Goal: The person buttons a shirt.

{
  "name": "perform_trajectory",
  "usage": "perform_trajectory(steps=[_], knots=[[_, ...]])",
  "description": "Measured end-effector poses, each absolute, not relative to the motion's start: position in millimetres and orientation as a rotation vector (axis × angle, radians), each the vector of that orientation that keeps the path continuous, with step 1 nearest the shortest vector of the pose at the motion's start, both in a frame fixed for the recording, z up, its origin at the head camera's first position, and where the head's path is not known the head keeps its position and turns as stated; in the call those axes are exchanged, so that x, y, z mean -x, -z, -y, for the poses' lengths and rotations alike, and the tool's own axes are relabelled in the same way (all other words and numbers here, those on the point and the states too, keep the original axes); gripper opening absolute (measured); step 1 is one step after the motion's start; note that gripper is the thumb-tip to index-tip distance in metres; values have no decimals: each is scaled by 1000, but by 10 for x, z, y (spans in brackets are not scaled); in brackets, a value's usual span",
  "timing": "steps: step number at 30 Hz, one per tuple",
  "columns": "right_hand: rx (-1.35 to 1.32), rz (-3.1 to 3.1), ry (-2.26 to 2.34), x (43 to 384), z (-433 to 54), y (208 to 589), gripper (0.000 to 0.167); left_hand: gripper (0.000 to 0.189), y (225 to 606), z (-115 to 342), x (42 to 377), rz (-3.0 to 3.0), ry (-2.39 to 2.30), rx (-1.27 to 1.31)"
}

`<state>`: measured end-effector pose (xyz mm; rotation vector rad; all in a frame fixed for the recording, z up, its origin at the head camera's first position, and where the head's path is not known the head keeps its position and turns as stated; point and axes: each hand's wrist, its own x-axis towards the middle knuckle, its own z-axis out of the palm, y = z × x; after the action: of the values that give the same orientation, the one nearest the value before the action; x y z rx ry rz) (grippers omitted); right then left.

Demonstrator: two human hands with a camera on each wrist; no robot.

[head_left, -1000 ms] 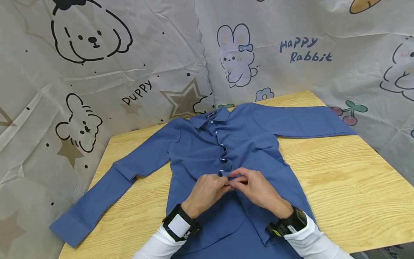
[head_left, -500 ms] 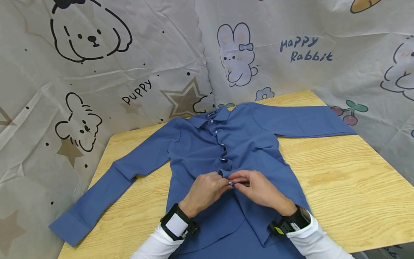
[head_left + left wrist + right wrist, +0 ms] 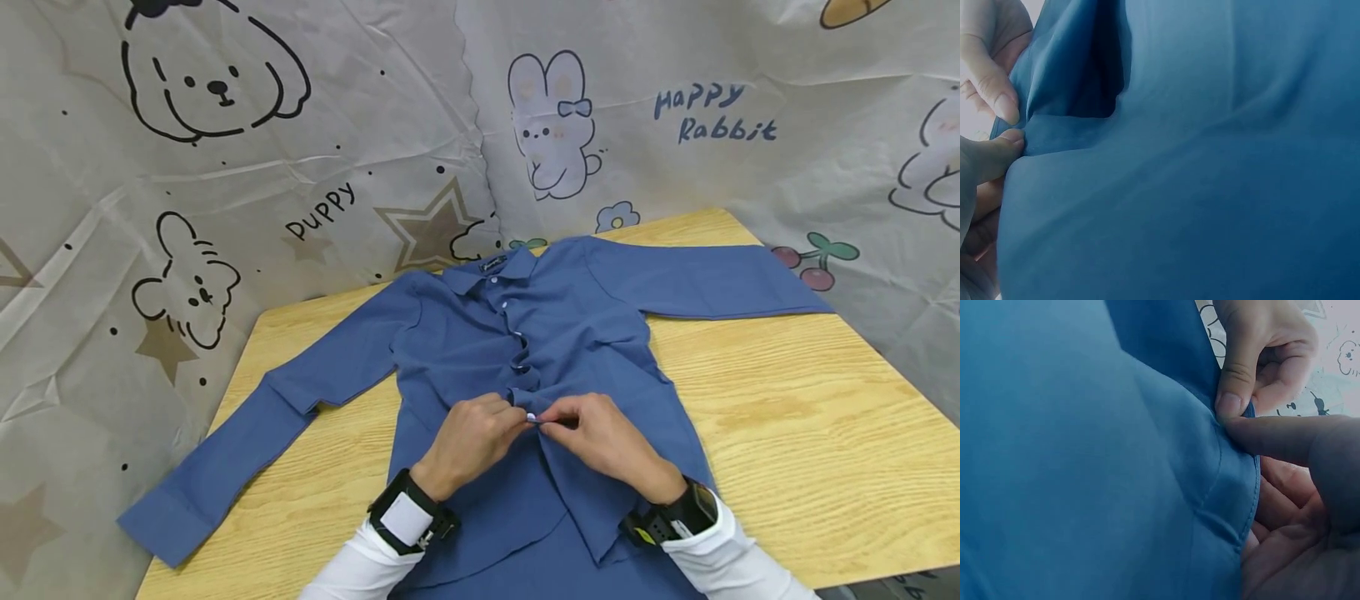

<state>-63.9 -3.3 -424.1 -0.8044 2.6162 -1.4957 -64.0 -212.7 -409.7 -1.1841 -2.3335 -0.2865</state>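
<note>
A blue long-sleeved shirt (image 3: 465, 342) lies spread out, collar at the far side, with white buttons down its front placket. At mid-front, my left hand (image 3: 476, 437) pinches the placket edge between thumb and fingers. Facing it, my right hand (image 3: 600, 437) pinches the same bit of cloth, fingertips almost meeting the left ones. A small white button (image 3: 531, 417) shows between the two hands. In the right wrist view, both thumbs press on the stitched placket edge (image 3: 1247, 487). Below the hands the shirt front hangs apart. Whether the button sits in a hole cannot be made out.
Under the shirt is a light wooden table (image 3: 787, 417). One sleeve (image 3: 225, 467) reaches to the near left, the other sleeve (image 3: 720, 282) to the far right edge. A printed curtain (image 3: 337, 100) stands behind the table.
Both hands stay at the same spot on the placket. The right fingers have closed more tightly on the cloth, and the white button now shows between the hands.
</note>
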Motion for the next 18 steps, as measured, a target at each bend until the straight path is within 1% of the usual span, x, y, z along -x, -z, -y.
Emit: perform_trajectory(steps=[9,15,18], knots=[[878,-2649,1481,612,47,4243,9,21,4162,2167,643,2289,244,1185],[883,-2600,1511,634,40,4240,10,10,4141,2196,640,2268,198,1228],[908,-2543,1519,662,40,4240,11,7,4119,2215,635,2269,180,1249]])
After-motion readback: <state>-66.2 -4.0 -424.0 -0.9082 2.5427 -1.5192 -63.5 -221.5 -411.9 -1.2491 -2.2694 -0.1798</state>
